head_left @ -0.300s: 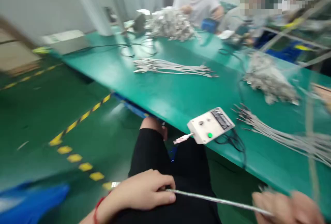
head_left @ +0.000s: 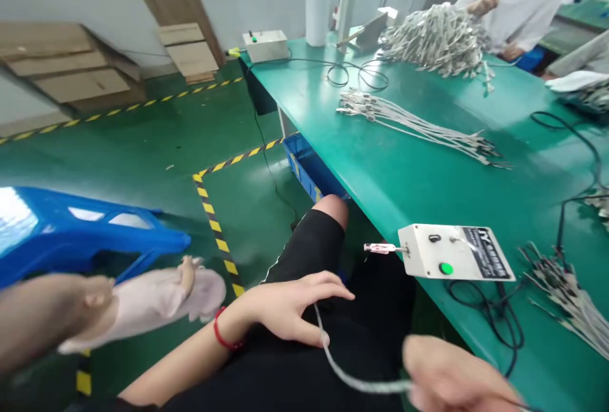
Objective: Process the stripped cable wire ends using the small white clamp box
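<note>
Over my lap, my left hand (head_left: pixel 295 310) has its fingers spread, with a grey cable (head_left: pixel 352 383) passing loosely by its thumb and under the palm. The cable sags in a curve to my right hand (head_left: pixel 457 374), whose fingers are closed around it at the lower right. A white box (head_left: pixel 457 252) with a green button and a short plug lead sits at the table's near edge, above my right hand. Part of the cable is hidden beneath my left hand.
The green table (head_left: pixel 428 190) holds a cable bundle (head_left: pixel 419 123), a large cable pile (head_left: pixel 438 40) and another bundle (head_left: pixel 571 298). A person (head_left: pixel 514 12) sits behind. At left are a blue stool (head_left: pixel 85 228) and a small child (head_left: pixel 152 298). A blue crate (head_left: pixel 304 164) stands under the table.
The view has turned left. My left hand has opened from its grip, and my right hand has come closer to it. The cable, taut before, now sags.
</note>
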The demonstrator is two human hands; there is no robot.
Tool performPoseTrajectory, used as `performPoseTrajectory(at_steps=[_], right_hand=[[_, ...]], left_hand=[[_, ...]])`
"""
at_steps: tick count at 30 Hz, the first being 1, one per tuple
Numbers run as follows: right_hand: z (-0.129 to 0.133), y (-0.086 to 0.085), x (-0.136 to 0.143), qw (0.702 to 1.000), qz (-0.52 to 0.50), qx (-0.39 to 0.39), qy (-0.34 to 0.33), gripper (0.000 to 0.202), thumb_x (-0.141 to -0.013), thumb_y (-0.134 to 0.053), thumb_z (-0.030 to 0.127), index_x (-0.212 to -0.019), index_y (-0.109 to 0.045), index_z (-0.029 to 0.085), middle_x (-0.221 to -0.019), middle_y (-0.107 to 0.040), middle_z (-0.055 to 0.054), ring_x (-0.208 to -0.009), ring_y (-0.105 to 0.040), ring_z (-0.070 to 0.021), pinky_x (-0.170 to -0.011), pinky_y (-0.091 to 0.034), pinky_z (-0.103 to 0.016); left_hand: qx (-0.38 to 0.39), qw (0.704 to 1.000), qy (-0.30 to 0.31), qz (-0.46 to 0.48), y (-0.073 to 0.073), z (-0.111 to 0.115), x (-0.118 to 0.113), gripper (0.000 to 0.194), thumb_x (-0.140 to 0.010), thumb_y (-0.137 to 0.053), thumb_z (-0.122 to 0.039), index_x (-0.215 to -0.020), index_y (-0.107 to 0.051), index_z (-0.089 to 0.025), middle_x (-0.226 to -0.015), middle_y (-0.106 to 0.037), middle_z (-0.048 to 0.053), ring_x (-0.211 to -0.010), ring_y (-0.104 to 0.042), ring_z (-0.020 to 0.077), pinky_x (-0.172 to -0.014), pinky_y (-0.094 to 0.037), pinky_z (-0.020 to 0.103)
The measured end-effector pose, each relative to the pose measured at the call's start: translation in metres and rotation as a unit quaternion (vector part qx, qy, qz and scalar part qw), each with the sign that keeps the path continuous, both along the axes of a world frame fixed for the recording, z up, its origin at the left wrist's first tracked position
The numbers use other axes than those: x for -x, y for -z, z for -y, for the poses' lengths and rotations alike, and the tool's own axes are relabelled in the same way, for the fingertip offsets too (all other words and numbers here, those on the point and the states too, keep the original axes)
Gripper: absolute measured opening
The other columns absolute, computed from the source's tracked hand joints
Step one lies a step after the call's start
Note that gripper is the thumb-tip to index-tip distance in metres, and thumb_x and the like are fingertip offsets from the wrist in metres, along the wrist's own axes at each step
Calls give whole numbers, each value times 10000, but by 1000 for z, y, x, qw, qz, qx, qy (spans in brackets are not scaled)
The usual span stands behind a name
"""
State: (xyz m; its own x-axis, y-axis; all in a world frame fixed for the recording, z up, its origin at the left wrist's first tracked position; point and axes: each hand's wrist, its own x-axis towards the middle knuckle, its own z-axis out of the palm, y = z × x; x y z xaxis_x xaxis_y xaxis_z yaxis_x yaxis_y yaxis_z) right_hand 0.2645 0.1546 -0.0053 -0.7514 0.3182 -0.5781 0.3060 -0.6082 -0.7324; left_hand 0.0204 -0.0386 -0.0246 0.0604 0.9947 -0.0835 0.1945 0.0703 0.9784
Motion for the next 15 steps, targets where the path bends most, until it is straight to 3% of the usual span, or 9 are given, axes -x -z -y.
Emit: performPoseTrajectory(at_steps=[2,3,4,5,8,10,12,15], right_hand=[[13,-4,25,996,-52,-71,-29,220,-890,-726,509,-841,-767,298,-741,-667,-60,-616,-533,-218,-581,-459,-384],[19,-7,40,977,-108,-168,-80,233,-938,-681,476,-910,-787,270,-749,-673,-61,-607,-524,-191,-594,-440,-360],[24,-10,55,952,-148,-240,-121,276,-994,-607,456,-966,-795,256,-726,-663,-50,-580,-503,-164,-577,-405,-331],[28,-12,70,939,-165,-264,-144,327,-1039,-533,435,-972,-792,246,-680,-631,-30,-554,-477,-143,-552,-371,-306],[33,-9,101,942,-172,-234,-171,394,-1065,-483,445,-930,-768,209,-650,-580,-8,-543,-455,-121,-516,-332,-277],[31,-1,109,954,-151,-196,-171,402,-1059,-492,468,-907,-737,189,-664,-566,-5,-537,-423,-112,-502,-306,-274],[29,9,110,957,-127,-183,-185,413,-1051,-508,480,-834,-686,177,-672,-548,-2,-547,-396,-107,-506,-288,-276],[25,18,111,951,-96,-188,-227,444,-1041,-530,481,-722,-579,176,-660,-494,12,-583,-376,-104,-526,-286,-272]], left_hand=[[-74,996,8,52,-11,-2,-7,918,-839,-797,-443,-1624,-370,-232,-1669,-350,152,-1527,-372,349,-1264,-307,469],[-98,993,-4,71,-17,-4,-10,939,-831,-807,-428,-1630,-355,-231,-1688,-322,151,-1553,-323,360,-1278,-281,487],[-111,990,-34,85,-22,-7,-13,887,-847,-793,-415,-1614,-387,-228,-1682,-336,151,-1554,-316,366,-1278,-282,494],[-106,986,-79,102,-26,-11,-16,769,-888,-754,-407,-1572,-455,-224,-1642,-402,152,-1519,-377,361,-1253,-332,488],[-23,958,-227,174,-32,-23,-26,393,-1002,-624,-415,-1325,-658,-194,-1302,-670,129,-1073,-688,249,-934,-575,362],[24,932,-285,224,-32,-29,-31,355,-987,-659,-423,-1244,-693,-182,-1135,-711,92,-804,-670,159,-723,-566,274],[42,911,-318,260,-30,-33,-33,329,-960,-701,-375,-1228,-715,-184,-1135,-717,87,-798,-664,148,-697,-555,254],[39,899,-351,259,-26,-37,-29,189,-921,-728,-257,-1080,-776,-166,-1132,-721,90,-984,-698,207,-839,-576,289]])
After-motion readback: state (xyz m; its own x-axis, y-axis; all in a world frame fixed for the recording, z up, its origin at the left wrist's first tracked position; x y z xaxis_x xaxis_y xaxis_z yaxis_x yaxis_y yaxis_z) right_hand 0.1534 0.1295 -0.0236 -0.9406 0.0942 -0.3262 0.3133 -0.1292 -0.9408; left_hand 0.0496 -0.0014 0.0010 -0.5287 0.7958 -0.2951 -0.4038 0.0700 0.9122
